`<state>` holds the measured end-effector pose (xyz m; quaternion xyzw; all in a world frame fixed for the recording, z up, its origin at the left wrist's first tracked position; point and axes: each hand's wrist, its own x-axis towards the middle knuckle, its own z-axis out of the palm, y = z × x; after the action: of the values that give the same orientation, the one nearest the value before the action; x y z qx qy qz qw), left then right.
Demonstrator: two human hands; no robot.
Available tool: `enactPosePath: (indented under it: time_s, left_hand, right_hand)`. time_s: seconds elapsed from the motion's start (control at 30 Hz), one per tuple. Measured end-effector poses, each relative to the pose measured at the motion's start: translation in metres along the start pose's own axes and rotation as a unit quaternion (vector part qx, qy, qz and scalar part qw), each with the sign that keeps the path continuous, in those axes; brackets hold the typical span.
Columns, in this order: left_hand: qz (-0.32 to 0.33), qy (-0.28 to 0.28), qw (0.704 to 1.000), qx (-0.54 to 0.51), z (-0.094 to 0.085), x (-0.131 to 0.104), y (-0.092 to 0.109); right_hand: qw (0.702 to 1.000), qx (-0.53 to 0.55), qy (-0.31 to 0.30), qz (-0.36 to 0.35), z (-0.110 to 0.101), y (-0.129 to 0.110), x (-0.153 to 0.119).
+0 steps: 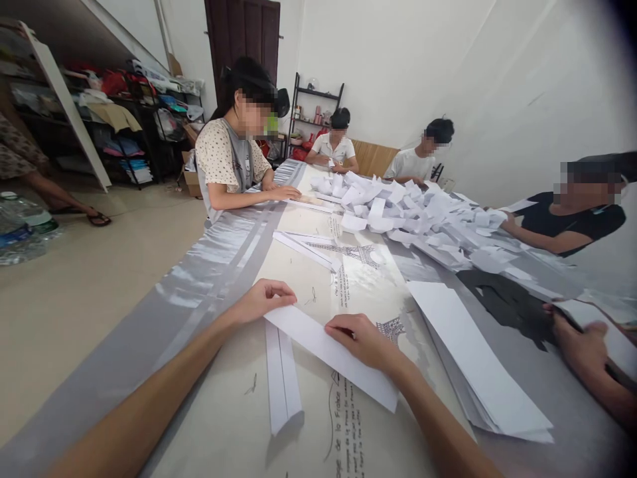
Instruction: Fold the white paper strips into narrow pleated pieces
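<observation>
tablecloth (213, 425): "de la france"; smaller print blurred

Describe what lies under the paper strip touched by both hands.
A folded strip and printed tablecloth show from beneath the touched strip; whatever it covers is hidden.

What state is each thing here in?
Paper strip: held at a slant.
Left hand: pinching that strip's far end.
Right hand: curled, touching that strip's edge.
Second strip: lying down, far end overlapped.
Paper stack: slightly fanned.
Paper heap: loose, jumbled.
Door: apparently shut.
</observation>
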<state>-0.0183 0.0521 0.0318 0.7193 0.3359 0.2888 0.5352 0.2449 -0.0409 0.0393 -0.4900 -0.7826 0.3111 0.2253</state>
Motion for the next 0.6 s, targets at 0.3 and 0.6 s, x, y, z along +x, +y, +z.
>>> enactPosePath:
  time_s: [0.3,0.6]
  left_hand:
    - [0.025,-0.034,0.997,0.06,-0.02,-0.005,0.005]
    - [0.002,0.177,0.973,-0.146,0.033,-0.004,0.009]
  right_hand:
    - [0.986,-0.104,0.127,0.005,-0.023,0.026,-0.005]
    - [0.854,0.387,0.337,0.082,-0.01,0.019,0.006]
